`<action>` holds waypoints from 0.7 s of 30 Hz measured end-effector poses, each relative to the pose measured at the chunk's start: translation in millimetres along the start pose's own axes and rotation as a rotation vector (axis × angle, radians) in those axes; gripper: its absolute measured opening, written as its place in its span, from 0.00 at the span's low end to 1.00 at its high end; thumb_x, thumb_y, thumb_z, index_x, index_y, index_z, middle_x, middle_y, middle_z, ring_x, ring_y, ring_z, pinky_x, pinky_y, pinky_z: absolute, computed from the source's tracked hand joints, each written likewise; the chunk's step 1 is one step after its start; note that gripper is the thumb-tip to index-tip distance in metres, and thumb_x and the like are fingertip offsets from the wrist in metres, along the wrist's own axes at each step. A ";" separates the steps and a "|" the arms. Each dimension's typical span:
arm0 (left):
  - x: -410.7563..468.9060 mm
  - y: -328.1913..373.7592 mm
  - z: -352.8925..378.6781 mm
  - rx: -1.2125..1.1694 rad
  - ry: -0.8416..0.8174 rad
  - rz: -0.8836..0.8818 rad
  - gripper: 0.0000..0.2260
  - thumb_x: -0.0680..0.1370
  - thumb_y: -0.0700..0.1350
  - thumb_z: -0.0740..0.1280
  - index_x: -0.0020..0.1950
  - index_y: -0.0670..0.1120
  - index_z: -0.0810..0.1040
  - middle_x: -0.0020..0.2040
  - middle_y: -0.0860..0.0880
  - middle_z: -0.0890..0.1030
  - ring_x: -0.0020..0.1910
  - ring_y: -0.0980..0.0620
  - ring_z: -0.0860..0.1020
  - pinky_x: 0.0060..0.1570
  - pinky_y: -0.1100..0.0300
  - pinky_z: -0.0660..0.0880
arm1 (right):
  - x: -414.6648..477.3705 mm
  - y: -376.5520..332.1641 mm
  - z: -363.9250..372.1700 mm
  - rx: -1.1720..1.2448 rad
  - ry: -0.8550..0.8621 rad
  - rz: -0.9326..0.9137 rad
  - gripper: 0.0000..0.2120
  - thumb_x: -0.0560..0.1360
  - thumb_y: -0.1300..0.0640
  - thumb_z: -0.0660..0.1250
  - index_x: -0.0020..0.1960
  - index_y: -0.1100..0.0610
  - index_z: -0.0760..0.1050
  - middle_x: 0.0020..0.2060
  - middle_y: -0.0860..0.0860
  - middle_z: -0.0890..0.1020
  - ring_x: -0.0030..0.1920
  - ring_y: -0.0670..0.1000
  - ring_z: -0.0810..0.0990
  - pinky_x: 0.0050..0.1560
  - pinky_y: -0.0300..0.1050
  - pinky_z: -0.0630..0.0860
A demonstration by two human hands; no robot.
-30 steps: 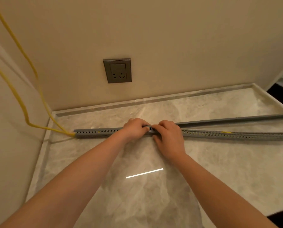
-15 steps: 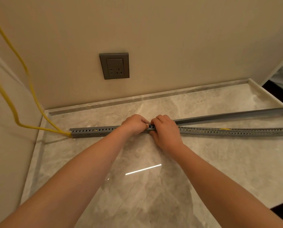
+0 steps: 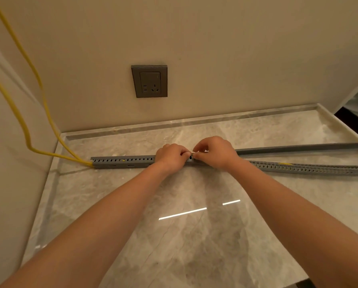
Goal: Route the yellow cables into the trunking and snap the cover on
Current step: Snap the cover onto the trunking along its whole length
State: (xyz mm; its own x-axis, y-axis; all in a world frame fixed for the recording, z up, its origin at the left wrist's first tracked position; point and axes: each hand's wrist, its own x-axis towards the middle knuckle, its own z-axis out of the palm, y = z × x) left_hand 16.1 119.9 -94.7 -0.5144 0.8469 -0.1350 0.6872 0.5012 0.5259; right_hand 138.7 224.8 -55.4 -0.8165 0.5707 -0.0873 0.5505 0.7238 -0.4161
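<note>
A long grey slotted trunking (image 3: pixel 122 162) lies across the marble surface (image 3: pixel 194 235), running from the left corner off the right edge. Two yellow cables (image 3: pixel 26 129) come down from the upper left and enter its left end; yellow shows again inside the trunking at the right (image 3: pixel 284 163). The plain grey cover (image 3: pixel 303 148) lies behind it, angling away to the right. My left hand (image 3: pixel 170 155) and my right hand (image 3: pixel 214 152) sit side by side over the trunking's middle, fingers curled and pinching it where they meet.
A grey wall socket (image 3: pixel 149 81) sits on the beige back wall above the hands. A side wall closes the left. The surface has a raised rim (image 3: pixel 215 119) at the back and right, with a dark gap beyond the right corner.
The view has shifted slightly. Both hands stay at the same spot on the trunking; the right hand's fingers have lifted a little and pinch nearer the top edge.
</note>
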 end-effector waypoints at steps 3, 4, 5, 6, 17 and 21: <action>-3.9 2.6 -2.7 0.050 -0.010 0.029 0.12 0.81 0.51 0.58 0.59 0.55 0.79 0.58 0.53 0.80 0.59 0.49 0.74 0.60 0.52 0.68 | 12.3 1.8 -4.8 0.053 -0.177 0.054 0.12 0.73 0.47 0.69 0.54 0.50 0.82 0.48 0.44 0.82 0.49 0.49 0.80 0.55 0.52 0.77; -5.2 2.0 -3.3 0.062 -0.033 0.038 0.12 0.81 0.51 0.58 0.61 0.55 0.77 0.58 0.54 0.79 0.60 0.49 0.73 0.61 0.52 0.66 | 17.5 1.9 -5.3 0.078 -0.260 0.057 0.11 0.74 0.48 0.69 0.52 0.52 0.84 0.46 0.46 0.84 0.48 0.51 0.81 0.54 0.53 0.78; -6.2 0.4 -4.2 0.066 -0.060 0.048 0.12 0.81 0.52 0.58 0.62 0.56 0.76 0.59 0.54 0.79 0.60 0.49 0.72 0.61 0.53 0.65 | 24.0 1.7 -7.5 0.082 -0.337 0.053 0.11 0.74 0.48 0.69 0.50 0.53 0.84 0.44 0.49 0.85 0.48 0.53 0.82 0.54 0.53 0.79; -6.9 -2.1 -5.5 0.069 -0.094 0.065 0.13 0.80 0.53 0.59 0.63 0.56 0.74 0.60 0.54 0.78 0.61 0.50 0.72 0.61 0.53 0.64 | 30.0 0.7 -11.6 0.065 -0.402 0.059 0.11 0.74 0.49 0.70 0.51 0.53 0.85 0.44 0.51 0.85 0.48 0.54 0.82 0.54 0.53 0.78; -24.4 8.4 -14.6 -0.055 -0.129 -0.018 0.20 0.73 0.52 0.72 0.61 0.52 0.69 0.53 0.55 0.78 0.54 0.52 0.75 0.58 0.56 0.69 | 69.2 -6.7 -27.2 0.062 -0.935 0.114 0.14 0.74 0.57 0.71 0.58 0.61 0.79 0.50 0.57 0.83 0.49 0.54 0.81 0.57 0.50 0.78; -27.4 11.0 -15.2 -0.121 -0.123 -0.074 0.24 0.71 0.50 0.74 0.61 0.54 0.67 0.54 0.56 0.78 0.55 0.53 0.75 0.60 0.54 0.72 | 72.1 -4.4 -27.9 0.088 -1.017 0.072 0.14 0.74 0.57 0.72 0.58 0.60 0.80 0.53 0.57 0.84 0.52 0.55 0.82 0.60 0.51 0.78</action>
State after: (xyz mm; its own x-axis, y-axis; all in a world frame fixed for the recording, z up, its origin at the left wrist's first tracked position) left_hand 30.0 99.5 -72.4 -0.4896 0.8275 -0.2748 0.5793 0.5443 0.6068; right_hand 82.3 273.6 -34.6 -0.5657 -0.0176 -0.8244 0.6223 0.6468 -0.4409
